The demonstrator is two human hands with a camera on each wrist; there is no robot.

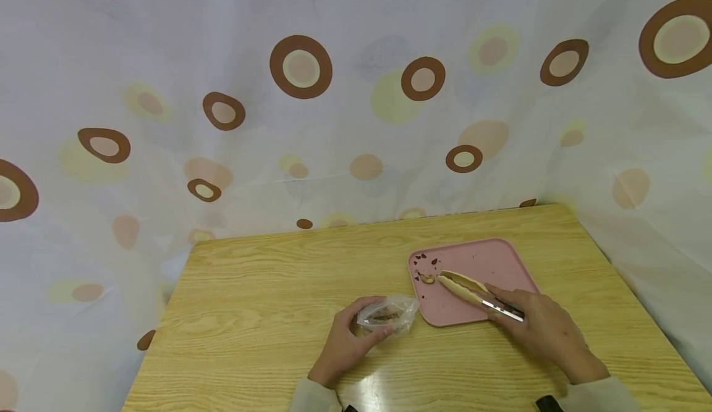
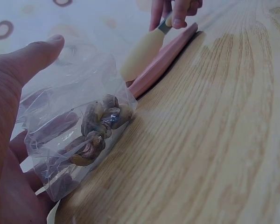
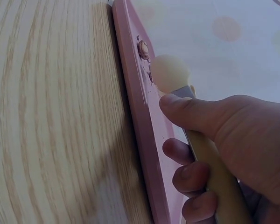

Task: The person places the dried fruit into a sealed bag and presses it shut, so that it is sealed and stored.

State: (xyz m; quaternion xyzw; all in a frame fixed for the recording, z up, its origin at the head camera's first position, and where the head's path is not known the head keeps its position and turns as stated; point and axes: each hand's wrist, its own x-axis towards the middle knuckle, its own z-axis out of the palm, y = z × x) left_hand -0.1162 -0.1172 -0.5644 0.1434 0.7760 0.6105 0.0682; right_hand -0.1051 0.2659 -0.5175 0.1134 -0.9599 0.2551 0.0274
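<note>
My left hand [image 1: 346, 345] holds a clear plastic bag [image 1: 407, 314], its thumb on the near side and the fingers round the far side. Inside the bag, dark brown lumpy pieces [image 2: 92, 145] lie bunched in the left wrist view. The right hand [image 1: 547, 328] grips tongs [image 1: 463, 290] with cream-coloured heads and a metal section near the grip. Their heads hover over a pink tray [image 1: 492, 257], pointing at a curled light-brown piece [image 1: 428, 279]. In the right wrist view that piece [image 3: 143, 49] lies on the tray, just beyond the tong heads.
Several small dark crumbs [image 1: 434, 262] are scattered along the tray's left side. The tray sits on a wood-grain table [image 1: 267, 313], right of the bag. A pale curtain [image 1: 345, 109] with brown and yellow round patterns hangs behind the table and along its sides.
</note>
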